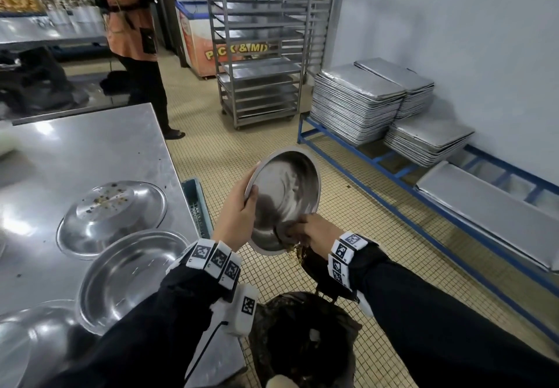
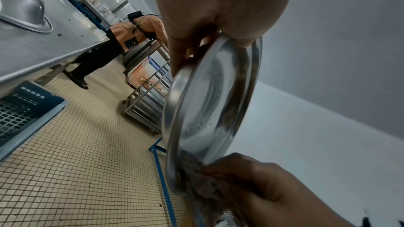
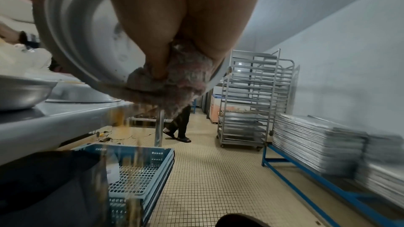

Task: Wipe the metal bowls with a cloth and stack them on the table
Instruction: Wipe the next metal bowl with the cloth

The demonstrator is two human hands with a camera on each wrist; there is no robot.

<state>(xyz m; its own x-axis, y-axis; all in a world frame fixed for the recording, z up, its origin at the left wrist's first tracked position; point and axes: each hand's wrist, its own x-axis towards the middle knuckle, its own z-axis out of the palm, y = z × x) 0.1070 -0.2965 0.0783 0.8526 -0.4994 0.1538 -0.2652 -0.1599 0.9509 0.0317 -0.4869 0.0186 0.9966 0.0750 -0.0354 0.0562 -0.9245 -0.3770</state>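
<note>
A shallow metal bowl (image 1: 287,194) is tilted over a bin lined with a black bag (image 1: 305,342), off the table's edge. My left hand (image 1: 239,215) grips its left rim, thumb inside. My right hand (image 1: 314,233) holds a grey-brown cloth (image 3: 186,82) bunched against the bowl's lower inner edge (image 2: 196,170). Crumbs (image 3: 122,122) fall from the rim toward the bag. On the steel table (image 1: 90,151) an upturned bowl (image 1: 112,215) carries crumbs on its base, and an upright bowl (image 1: 133,272) sits in front of it. Another bowl (image 1: 27,339) lies at the near left.
A blue plastic crate (image 3: 142,168) stands on the tiled floor beside the table. Stacks of metal trays (image 1: 372,103) rest on a low blue rack (image 1: 393,169) along the right wall. A wheeled tray rack (image 1: 260,54) and a person in an orange shirt (image 1: 133,24) stand farther back.
</note>
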